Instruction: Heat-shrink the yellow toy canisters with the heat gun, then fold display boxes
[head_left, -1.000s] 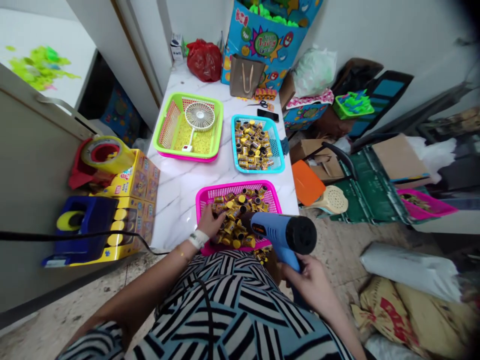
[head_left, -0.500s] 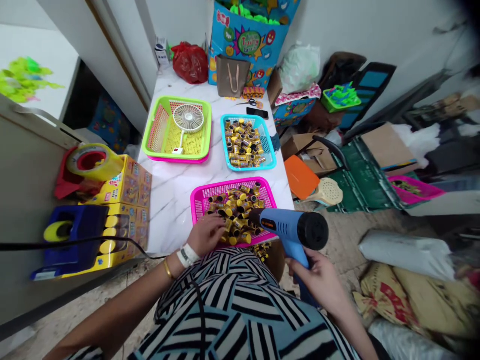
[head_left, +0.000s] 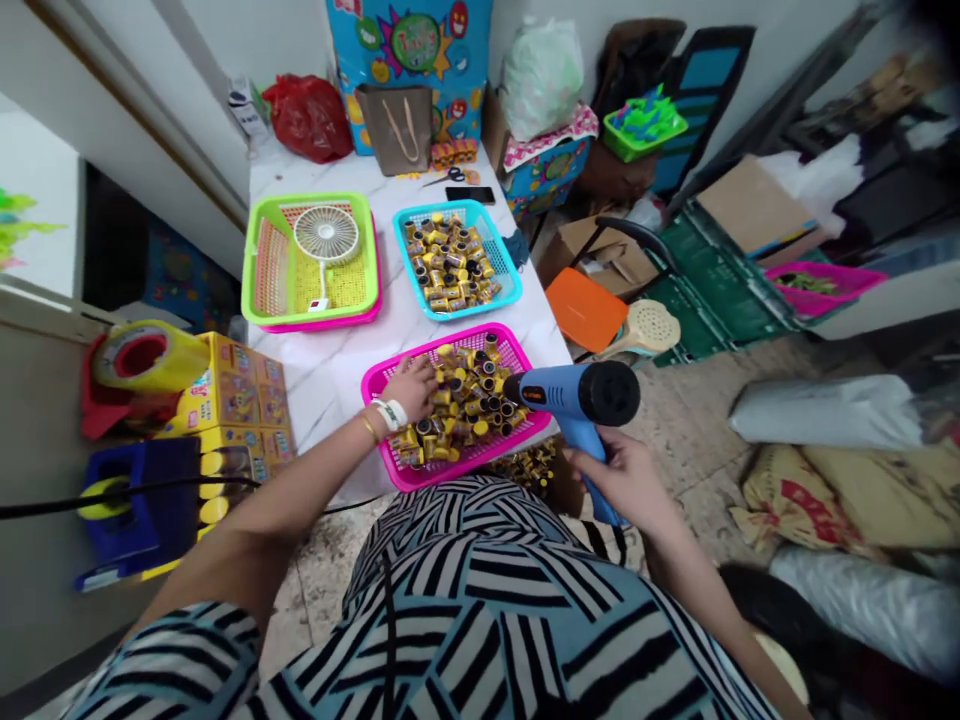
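My right hand [head_left: 621,472] is wrapped round the handle of a blue heat gun [head_left: 551,390]. Its black nozzle points left, over the right side of a pink basket [head_left: 373,385] at the table's near edge. Many small yellow bottles [head_left: 454,400] with dark or yellow ends lie jumbled inside that basket. At its left side, my left hand [head_left: 411,390] rests palm down on the bottles, fingers stretched out; what lies under the palm is hidden. A white band and a gold bangle circle that wrist.
Behind the pink basket stands a blue basket [head_left: 512,283] with similar bottles. Left of it, a green basket [head_left: 253,270] holds a white fan [head_left: 327,235]. Yellow boxes [head_left: 244,395] and a tape dispenser [head_left: 124,490] sit at the left. A black cord [head_left: 142,492] crosses there.
My left hand has moved from the basket's near edge up and left onto the bottles, its fingers now spread flatter. The pink basket sits more slanted. My head view has shifted; the heat gun stays held.
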